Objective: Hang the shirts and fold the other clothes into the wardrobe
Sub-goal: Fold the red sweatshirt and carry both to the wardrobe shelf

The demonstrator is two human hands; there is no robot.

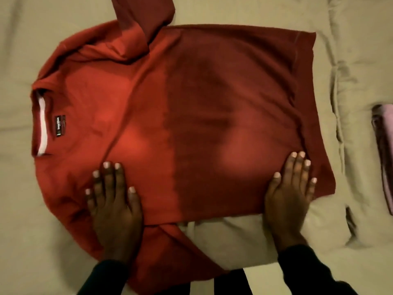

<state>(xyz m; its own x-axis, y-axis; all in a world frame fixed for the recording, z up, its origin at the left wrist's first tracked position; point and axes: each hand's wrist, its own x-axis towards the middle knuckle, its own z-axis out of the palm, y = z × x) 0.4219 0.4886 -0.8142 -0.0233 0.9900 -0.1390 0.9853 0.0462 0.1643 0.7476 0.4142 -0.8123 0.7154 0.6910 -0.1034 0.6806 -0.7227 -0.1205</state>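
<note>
Nearest to me, my two dark sleeves come in from the bottom edge, and both palms lie flat on the red sweatshirt (170, 116). My left hand (112, 196) presses down close to the near shoulder, fingers straight and spread; my right hand (291, 188) presses near the hem on the same near edge, fingers straight too — neither is gripping any cloth. The sweatshirt is spread on the bed (361, 50), collar to my left, hem to my right, with one sleeve trailing toward me under my left wrist and the other running off past the far edge. At the far right a folded pale pink garment (385, 154) lies on the bed, well apart from the sweatshirt. I judge this to be the smoothing stage before folding. Next I would need to bring a sleeve across the body, then fold the sides in — keeping the fabric flat on this soft, yielding bedding.
</note>
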